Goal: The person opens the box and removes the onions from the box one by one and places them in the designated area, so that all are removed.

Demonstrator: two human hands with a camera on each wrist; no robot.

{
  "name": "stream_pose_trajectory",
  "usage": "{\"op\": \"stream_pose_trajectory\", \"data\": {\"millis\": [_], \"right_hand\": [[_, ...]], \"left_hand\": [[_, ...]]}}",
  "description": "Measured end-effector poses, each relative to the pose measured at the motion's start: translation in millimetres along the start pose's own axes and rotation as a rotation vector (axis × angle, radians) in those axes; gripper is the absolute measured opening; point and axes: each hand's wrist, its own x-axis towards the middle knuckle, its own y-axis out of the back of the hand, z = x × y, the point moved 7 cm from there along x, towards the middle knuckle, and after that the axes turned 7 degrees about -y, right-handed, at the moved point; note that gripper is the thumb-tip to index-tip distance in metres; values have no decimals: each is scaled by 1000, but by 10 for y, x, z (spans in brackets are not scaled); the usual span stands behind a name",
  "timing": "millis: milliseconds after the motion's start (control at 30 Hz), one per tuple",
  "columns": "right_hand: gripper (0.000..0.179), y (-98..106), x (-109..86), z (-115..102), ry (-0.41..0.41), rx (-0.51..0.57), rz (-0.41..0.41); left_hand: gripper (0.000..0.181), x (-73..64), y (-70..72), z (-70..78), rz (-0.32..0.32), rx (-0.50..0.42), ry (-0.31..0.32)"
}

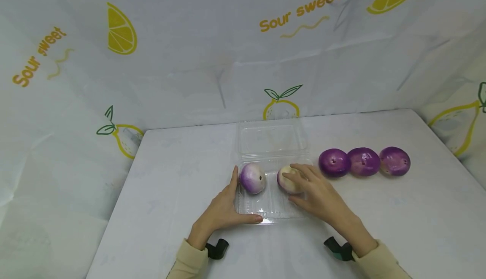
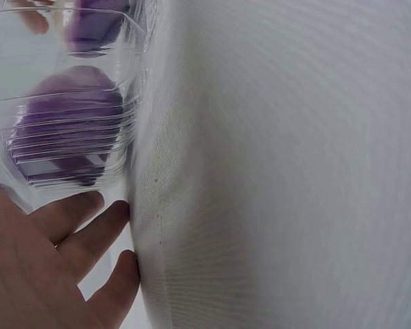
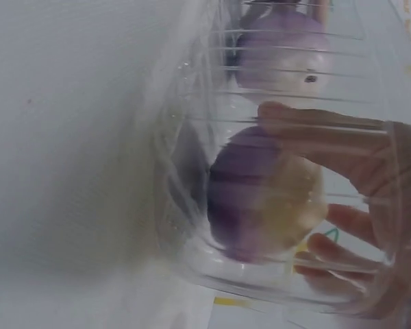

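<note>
A clear plastic clamshell box lies on the table with its lid folded back. Inside, on the left, sits a round purple-and-white vegetable that looks like a turnip. A second one lies in the box's right half; my right hand holds it from above, thumb on one side and fingers on the other. My left hand rests spread at the box's left front corner, the thumb along the front edge and the fingers beside the left wall.
Three glossy purple round vegetables stand in a row to the right of the box. The open lid reaches back towards the wall. The white table meets a lemon-printed backdrop.
</note>
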Motion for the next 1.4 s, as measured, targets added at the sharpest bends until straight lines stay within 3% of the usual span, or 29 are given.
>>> {"op": "stream_pose_trajectory", "data": {"millis": [300, 633, 800, 1000, 1400], "right_hand": [[62, -80, 19, 18, 6, -37, 11], [60, -143, 37, 63, -57, -51, -20], [59, -119, 45, 36, -46, 74, -29], [57, -144, 52, -43, -18, 264, -123], [55, -260, 29, -28, -64, 455, -290]], "left_hand": [[147, -4, 4, 11, -3, 6, -3], [147, -1, -2, 17, -5, -1, -3], [147, -2, -3, 17, -12, -2, 1], [145, -6, -6, 17, -17, 7, 5], [145, -5, -8, 22, -8, 14, -6]]}}
